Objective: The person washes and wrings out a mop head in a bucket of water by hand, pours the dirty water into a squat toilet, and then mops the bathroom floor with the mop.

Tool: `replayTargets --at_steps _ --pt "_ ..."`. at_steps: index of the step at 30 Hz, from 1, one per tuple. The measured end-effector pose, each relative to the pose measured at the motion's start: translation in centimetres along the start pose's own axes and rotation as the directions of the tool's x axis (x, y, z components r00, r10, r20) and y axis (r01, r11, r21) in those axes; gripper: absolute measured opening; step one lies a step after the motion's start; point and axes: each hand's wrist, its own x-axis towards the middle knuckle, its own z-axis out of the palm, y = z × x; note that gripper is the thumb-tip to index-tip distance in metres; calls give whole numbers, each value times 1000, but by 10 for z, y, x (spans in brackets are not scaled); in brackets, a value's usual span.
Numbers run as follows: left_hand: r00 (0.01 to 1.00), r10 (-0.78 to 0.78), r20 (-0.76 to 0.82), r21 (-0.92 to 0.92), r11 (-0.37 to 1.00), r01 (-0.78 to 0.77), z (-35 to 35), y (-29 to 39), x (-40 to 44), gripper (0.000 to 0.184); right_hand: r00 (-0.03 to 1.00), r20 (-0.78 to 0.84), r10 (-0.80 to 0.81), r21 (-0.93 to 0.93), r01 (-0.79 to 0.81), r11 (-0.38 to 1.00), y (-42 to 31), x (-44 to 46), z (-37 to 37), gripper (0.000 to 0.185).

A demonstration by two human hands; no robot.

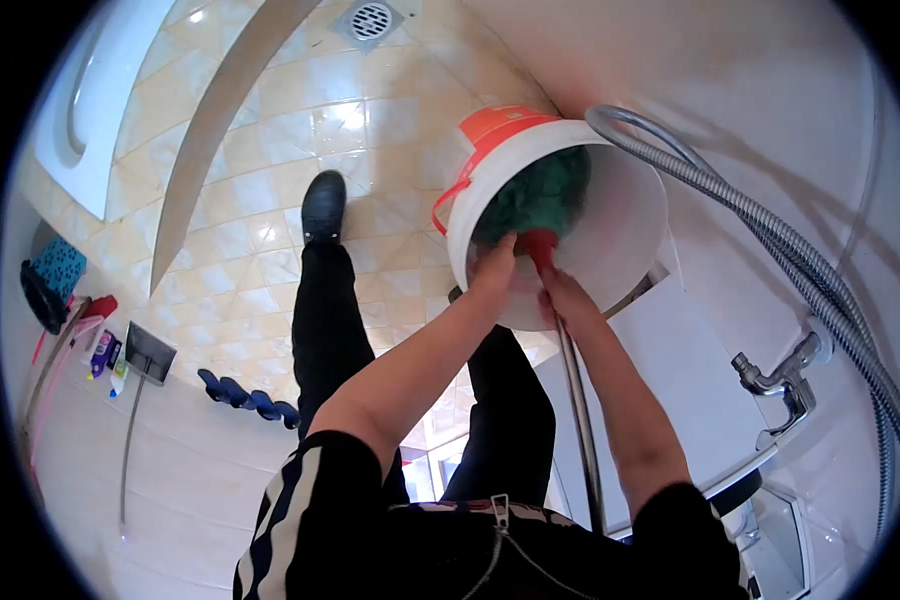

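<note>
A mop with a dark green head [545, 195], a red socket [538, 245] and a metal handle [581, 420] stands tilted in a white bucket [620, 265]. The green strands lie deep inside, against the bucket's wall. My right hand [568, 298] is wrapped around the mop just below its red socket. At the bucket's mouth, my left hand [494, 270] is closed on the mop head beside the socket, its fingertips partly hidden and a little blurred. A red carrying handle [440, 205] hangs at the bucket's left side.
A flexible metal shower hose [770, 215] loops down the right wall beside a chrome tap [780, 380]. At left are a long-handled dustpan [150, 352], bottles [105, 352], slippers [245, 395] and a blue bin [60, 265]. A floor drain [370, 20] lies ahead on shiny tiles.
</note>
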Motion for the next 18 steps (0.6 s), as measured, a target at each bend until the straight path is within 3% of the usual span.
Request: replayTargets --at_steps 1,2,3,4,6,7,9,11,14,18 --pt "996 -86 -33 -153 985 80 5 1 -2 70 996 67 -52 47 49 998 -6 -46 0 28" --pt "983 -174 -49 -303 941 152 6 3 -3 71 1000 23 14 63 -16 998 -12 -85 2 28" --pt "989 -145 39 -397 906 148 5 4 -5 71 1000 9 -9 25 9 1000 -15 -125 4 25" --pt "985 -114 126 -485 859 161 3 4 -6 71 999 15 46 108 -47 993 -18 -159 8 17" --pt "960 219 173 -671 740 -48 8 -3 -4 73 994 28 102 183 -105 977 -22 -214 15 21" --pt "943 222 247 -669 744 0 4 -12 21 71 990 71 122 335 -139 932 -23 -235 15 32" --pt "873 216 436 -674 722 158 3 -13 35 69 983 160 88 442 -151 884 -15 -266 11 39" --pt "872 131 472 -576 794 193 9 5 -5 67 970 237 61 530 -182 828 -11 -276 7 42" --pt "825 212 524 -397 918 15 8 18 -26 66 937 341 81 624 -290 726 -7 -258 -3 45" --pt "844 83 530 -397 904 160 -2 31 -32 54 910 402 105 666 -369 648 -4 -184 -7 43"
